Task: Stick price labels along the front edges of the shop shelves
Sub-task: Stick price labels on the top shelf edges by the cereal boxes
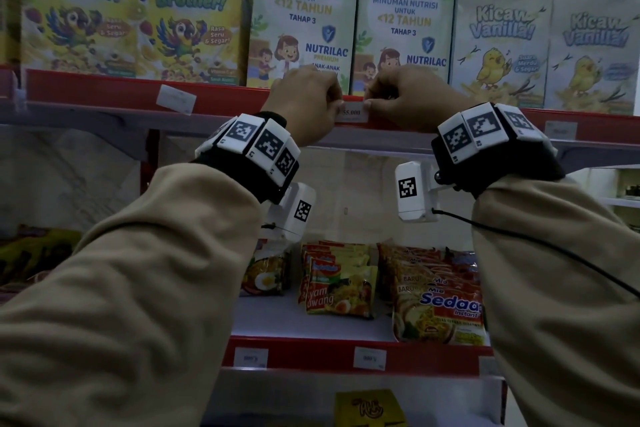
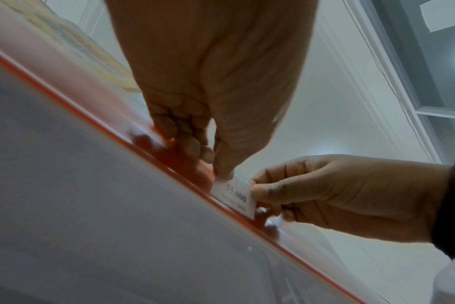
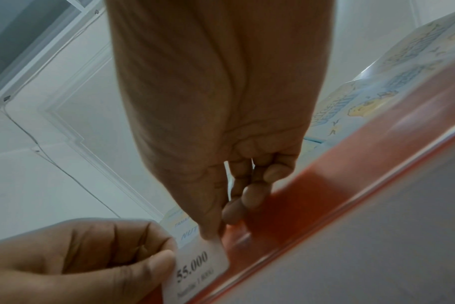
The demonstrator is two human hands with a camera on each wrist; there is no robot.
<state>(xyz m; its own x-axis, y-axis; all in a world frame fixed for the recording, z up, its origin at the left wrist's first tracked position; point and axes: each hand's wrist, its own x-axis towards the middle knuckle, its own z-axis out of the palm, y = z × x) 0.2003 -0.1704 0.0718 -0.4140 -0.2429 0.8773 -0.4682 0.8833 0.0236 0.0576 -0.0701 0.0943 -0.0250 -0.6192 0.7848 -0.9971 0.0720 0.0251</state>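
A white price label (image 1: 353,113) printed 55.000 lies against the red front edge (image 1: 104,90) of the upper shelf, below the Nutrilac boxes (image 1: 304,21). My left hand (image 1: 337,107) pinches the label's left end, its other fingers curled against the strip. My right hand (image 1: 369,104) pinches the right end. In the left wrist view the label (image 2: 235,196) sits on the red strip between my left hand (image 2: 222,171) and my right hand (image 2: 257,191). The right wrist view shows the label (image 3: 195,267), my right hand (image 3: 212,234) on its upper corner and my left hand (image 3: 166,261) at its side.
Other white labels (image 1: 176,99) (image 1: 560,130) sit on the same strip, the left one tilted. Cereal boxes (image 1: 187,17) and Kicaw Vanilla boxes (image 1: 502,48) line the upper shelf. Noodle packets (image 1: 436,298) lie on the lower shelf, whose red edge (image 1: 311,355) carries two labels.
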